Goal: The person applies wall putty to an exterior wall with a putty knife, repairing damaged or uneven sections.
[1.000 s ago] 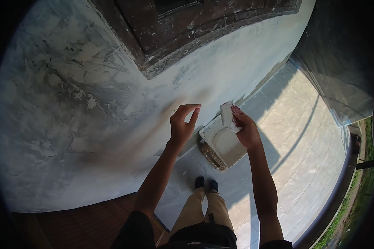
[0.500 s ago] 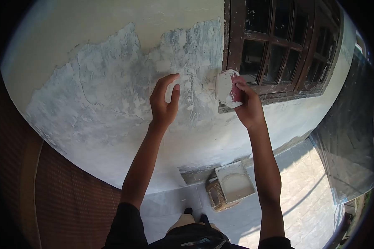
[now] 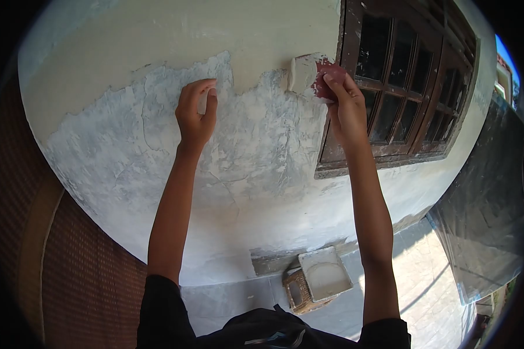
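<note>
Holding a putty knife (image 3: pixel 305 74) up high w/ your right hand (image 3: pixel 344 104), fingers clamped round its red grip, blade flat on the wall (image 3: pixel 262 168) just left of the window frame (image 3: pixel 348 87). Your left hand (image 3: pixel 195 113) is further left of the frame, well apart from the other, fingers curled loose w/ nothing in them, tips at the edge of the grey patch. Tray (image 3: pixel 326 273) of white filler sits on a block on the floor, below the frame.
</note>
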Available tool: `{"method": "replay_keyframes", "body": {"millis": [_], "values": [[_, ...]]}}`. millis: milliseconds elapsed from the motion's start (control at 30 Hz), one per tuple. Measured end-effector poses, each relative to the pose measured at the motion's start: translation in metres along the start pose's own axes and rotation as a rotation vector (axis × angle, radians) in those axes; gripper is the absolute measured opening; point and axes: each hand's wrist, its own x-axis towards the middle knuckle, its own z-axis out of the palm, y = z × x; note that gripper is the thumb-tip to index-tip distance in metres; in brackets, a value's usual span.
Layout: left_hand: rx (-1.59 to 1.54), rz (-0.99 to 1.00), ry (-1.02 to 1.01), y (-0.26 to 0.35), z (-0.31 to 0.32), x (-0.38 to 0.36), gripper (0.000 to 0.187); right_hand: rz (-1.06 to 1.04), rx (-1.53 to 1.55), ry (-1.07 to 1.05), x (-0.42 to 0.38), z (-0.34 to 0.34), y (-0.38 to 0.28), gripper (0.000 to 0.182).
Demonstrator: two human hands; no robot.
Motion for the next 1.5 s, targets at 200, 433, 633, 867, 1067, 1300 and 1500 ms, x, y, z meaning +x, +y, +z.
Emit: {"method": "replay_keyframes", "body": {"millis": [200, 433, 633, 867, 1067, 1300, 1500], "values": [[0.028, 0.119, 0.004, -0.016, 0.002, -0.010, 0.024, -0.516, -0.494, -0.028, -0.021, 0.001, 0.029, 0.026], [0.067, 0.178, -0.043, -0.020, -0.002, -0.013, 0.029, -0.991, -0.976, -0.280, -0.025, 0.000, 0.074, 0.037], [0.079, 0.175, -0.047, -0.020, -0.002, -0.013, 0.030, -1.080, -1.084, -0.235, -0.019, -0.005, 0.104, 0.038], [0.093, 0.178, -0.053, -0.021, -0.002, -0.014, 0.031, -1.104, -1.140, -0.157, -0.012, -0.008, 0.109, 0.037], [0.110, 0.189, -0.043, -0.020, -0.001, -0.014, 0.031, -1.104, -1.179, -0.147, -0.011, -0.004, 0.110, 0.038], [0.113, 0.163, -0.040, -0.020, -0.001, -0.015, 0.028, -1.113, -1.208, -0.167, -0.010, 0.001, 0.115, 0.039], [0.119, 0.172, -0.035, -0.021, -0.001, -0.015, 0.027, -1.035, -1.341, -0.221, -0.011, 0.000, 0.111, 0.042]]}}
